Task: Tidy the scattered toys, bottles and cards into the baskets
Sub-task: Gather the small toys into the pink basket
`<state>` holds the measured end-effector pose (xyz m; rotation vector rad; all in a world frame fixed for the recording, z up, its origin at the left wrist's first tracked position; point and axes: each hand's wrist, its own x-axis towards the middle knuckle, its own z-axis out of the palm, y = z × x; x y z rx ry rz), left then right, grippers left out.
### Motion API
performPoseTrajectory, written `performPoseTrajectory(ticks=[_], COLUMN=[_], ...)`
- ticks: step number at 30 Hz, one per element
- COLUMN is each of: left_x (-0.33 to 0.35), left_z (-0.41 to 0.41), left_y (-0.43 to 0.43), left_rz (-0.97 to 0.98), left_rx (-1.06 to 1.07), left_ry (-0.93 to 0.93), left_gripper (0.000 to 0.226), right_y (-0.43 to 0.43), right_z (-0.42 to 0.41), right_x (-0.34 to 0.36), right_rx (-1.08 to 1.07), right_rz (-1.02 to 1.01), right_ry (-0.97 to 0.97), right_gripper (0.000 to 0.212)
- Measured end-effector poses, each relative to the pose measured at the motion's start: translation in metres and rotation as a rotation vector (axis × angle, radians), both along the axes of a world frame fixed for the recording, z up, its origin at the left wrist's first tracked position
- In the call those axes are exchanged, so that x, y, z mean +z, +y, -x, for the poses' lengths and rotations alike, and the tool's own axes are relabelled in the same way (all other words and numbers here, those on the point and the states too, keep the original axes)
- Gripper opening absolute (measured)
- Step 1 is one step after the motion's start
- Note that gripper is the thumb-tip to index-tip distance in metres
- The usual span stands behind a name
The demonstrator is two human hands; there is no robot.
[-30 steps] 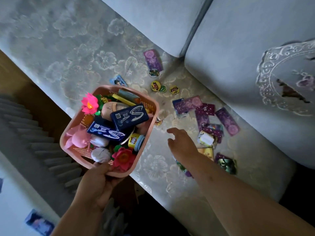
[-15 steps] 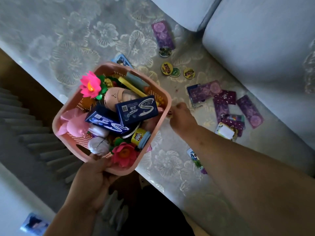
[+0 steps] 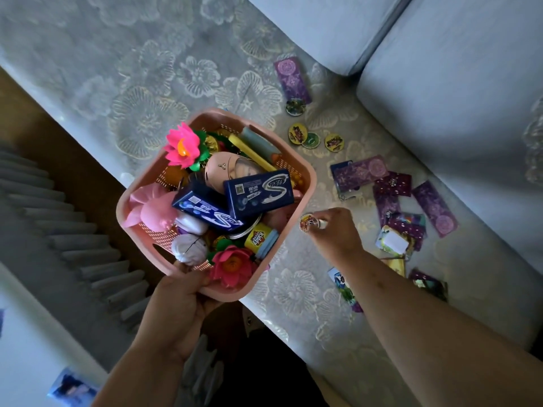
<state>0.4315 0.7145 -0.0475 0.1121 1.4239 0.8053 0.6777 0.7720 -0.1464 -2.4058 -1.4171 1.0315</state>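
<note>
Sofa: floral-covered seat (image 3: 176,69) runs across the view from 10 to 4 o'clock.
Basket: pink (image 3: 305,183), heaped with toys and blue boxes, over the seat's front edge.
Left hand: (image 3: 179,306) fingers curled round the basket rim at its 6 o'clock.
Right hand: (image 3: 338,233) just beside the basket's 4 o'clock, fingertips pinching a round disc (image 3: 307,223).
Cards: purple (image 3: 382,189), scattered on the seat at the basket's 3 o'clock.
Loose discs: three (image 3: 311,139) at the basket's 1 o'clock.

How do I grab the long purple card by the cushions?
Probably pinch the purple card by its left long edge, from above: it lies flat, a cushion sits close on its right, and a round token sits at its near end.
</note>
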Motion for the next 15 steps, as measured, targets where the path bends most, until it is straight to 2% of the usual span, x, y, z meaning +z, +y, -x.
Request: performPoseTrajectory(ticks=[3, 6, 8, 11, 15], left_x=[0.004, 0.013, 0.02, 0.025, 0.041], left_z=[0.003, 0.006, 0.007, 0.01, 0.01], left_y=[-0.003, -0.012, -0.02, -0.033, -0.06], left_rz=[0.023, 0.04, 0.041, 0.077, 0.096], left_rx=[0.005, 0.017, 0.052, 0.103, 0.169], left_ry=[0.026, 0.065, 0.092, 0.133, 0.133], left_gripper=[0.032, 0.031, 0.034, 0.031, 0.025], right_y=[-0.002, -0.003, -0.008, -0.02, -0.053], right_z=[0.003, 0.015, 0.027, 0.049, 0.089], right_x=[0.032, 0.077, 0.111, 0.154, 0.186], right_rx=[-0.142, -0.13, 0.025, 0.348, 0.728], right_rz=[-0.239, -0.521, -0.671, -0.775, -0.653], right_ry=[0.105, 0.223, 0.324, 0.422, 0.497], right_gripper=[0.028, 0.023, 0.023, 0.023, 0.024])
